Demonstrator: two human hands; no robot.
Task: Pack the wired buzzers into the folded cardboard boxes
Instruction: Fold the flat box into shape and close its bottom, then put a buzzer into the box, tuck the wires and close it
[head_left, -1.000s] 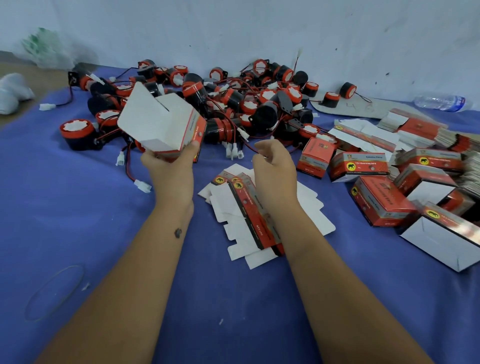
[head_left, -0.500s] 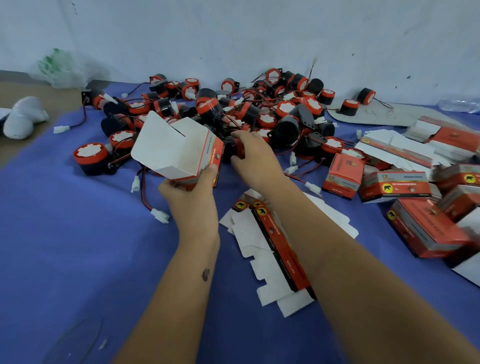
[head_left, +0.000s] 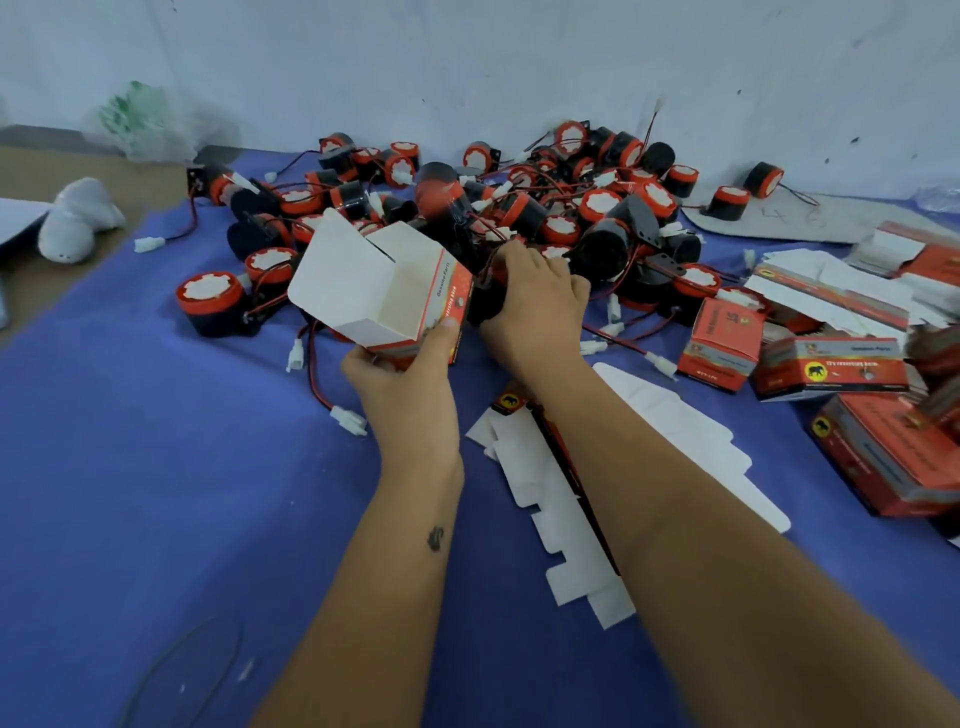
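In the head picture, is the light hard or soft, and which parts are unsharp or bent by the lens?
Head view: soft, even light, only faint shadows under the forearms; no glare. The open box in the left hand is fairly sharp; the packed boxes at the right edge are smeared. The wide lens stretches the near forearms.

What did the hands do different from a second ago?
The right hand left the flat cartons, reached forward into the buzzer pile and now grips a black buzzer beside the box. The left hand kept holding the open box up, flaps open. The packed boxes on the right look unmoved.
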